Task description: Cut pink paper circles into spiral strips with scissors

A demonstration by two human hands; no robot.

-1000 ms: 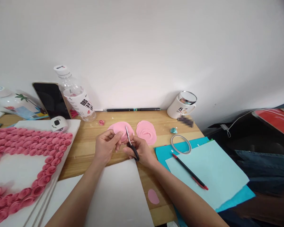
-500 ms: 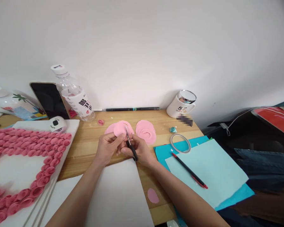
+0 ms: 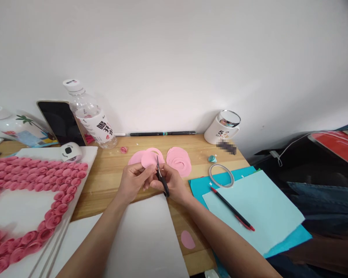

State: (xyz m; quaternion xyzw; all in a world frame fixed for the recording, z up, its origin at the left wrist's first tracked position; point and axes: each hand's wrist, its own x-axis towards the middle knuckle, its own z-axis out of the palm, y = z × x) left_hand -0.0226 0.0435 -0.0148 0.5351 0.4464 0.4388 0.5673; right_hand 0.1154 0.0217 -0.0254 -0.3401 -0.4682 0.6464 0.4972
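Between the thumb and fingers of my left hand (image 3: 133, 180) is a round piece of pink paper (image 3: 149, 158). My right hand (image 3: 173, 183) is closed on black-handled scissors (image 3: 162, 181), their blades pointing up at the right edge of that paper. Behind the held piece, more pink paper (image 3: 136, 157) lies on the table. A stack of pink paper circles (image 3: 179, 154), the top one with spiral cuts, sits just right of my hands. Some of my fingers are hidden behind the paper and scissors.
Rows of pink paper roses (image 3: 52, 221) cover a white board at left. A bottle (image 3: 94, 119) and phone (image 3: 60, 121) stand behind it. At right are a mug (image 3: 222, 129), a tape roll (image 3: 221, 175) and a pen (image 3: 232, 208) on blue sheets (image 3: 266, 208).
The held pink paper has turned and shifted slightly right and down, and the scissor blades stand a little farther right along its edge. Both hands stay nearly in place.
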